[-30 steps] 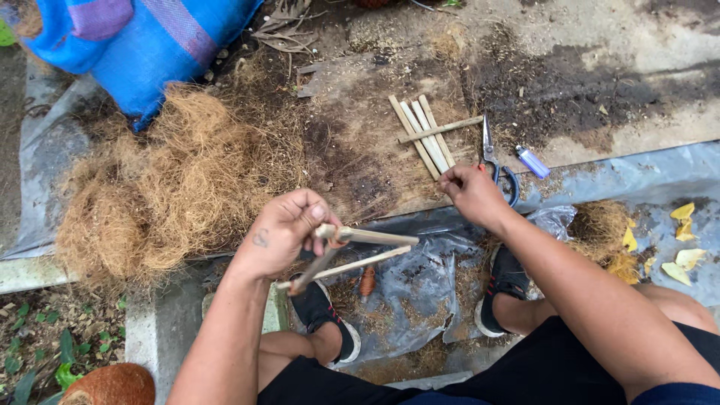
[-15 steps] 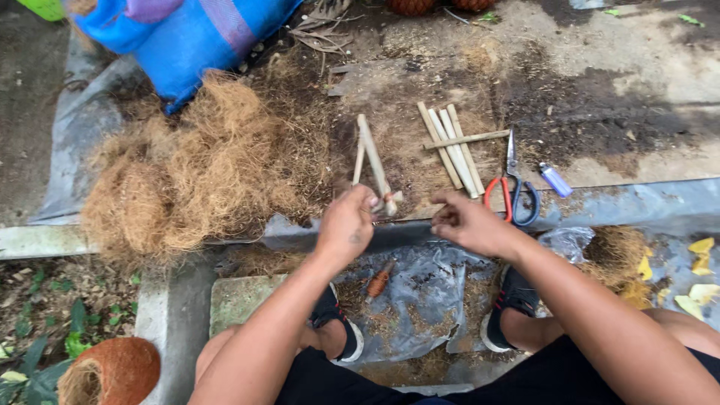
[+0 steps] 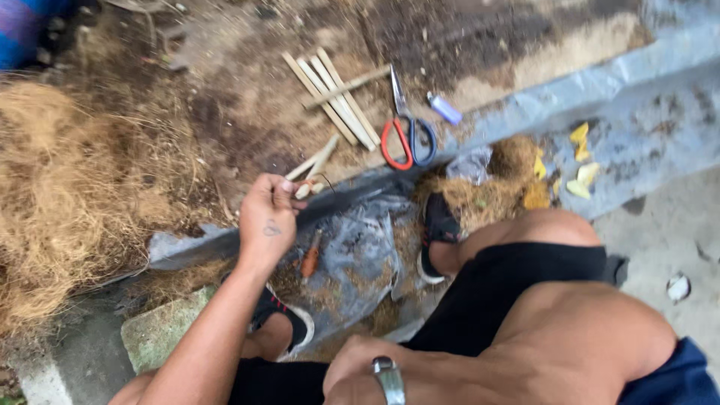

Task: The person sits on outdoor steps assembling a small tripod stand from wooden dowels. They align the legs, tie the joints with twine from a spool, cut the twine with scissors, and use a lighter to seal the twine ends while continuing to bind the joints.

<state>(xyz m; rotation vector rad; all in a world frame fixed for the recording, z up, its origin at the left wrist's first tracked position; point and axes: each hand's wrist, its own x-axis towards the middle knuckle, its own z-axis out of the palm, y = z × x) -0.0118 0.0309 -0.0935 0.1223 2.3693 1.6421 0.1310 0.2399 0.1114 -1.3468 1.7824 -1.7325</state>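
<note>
Head view, tilted and a little blurred: we see the left hand (image 3: 268, 214) out over the dirt ground (image 3: 247, 97), its fingers (image 3: 285, 196) closed together around the near ends of 2 pale bamboo sticks (image 3: 319, 161), which angle up and away from the hand. A thin dark wire or fibre loops by the fingertips (too fine for us to tell which). The right hand (image 3: 367, 379) is drawn in close to the body at the bottom edge, a silver ring (image 3: 388, 377) on 1 finger; we cannot tell whether its fingers are apart or closed, nor whether it holds anything.

Beyond the held sticks lies a small bundle of flat bamboo strips (image 3: 334, 97) with 1 laid across it, and just beside that a pair of scissors with a red and a blue handle (image 3: 405, 131). Near the scissors sits a small purple lighter (image 3: 445, 109).

A large heap of brown coconut fibre (image 3: 67, 195) fills the left side. Below the left hand, a crumpled sheet of clear plastic (image 3: 360, 240) covers the ground between the feet, with an orange-handled tool (image 3: 310, 259) lying on it. Yellow scraps (image 3: 581, 169) rest on the grey tarp (image 3: 637, 120) to the right.
</note>
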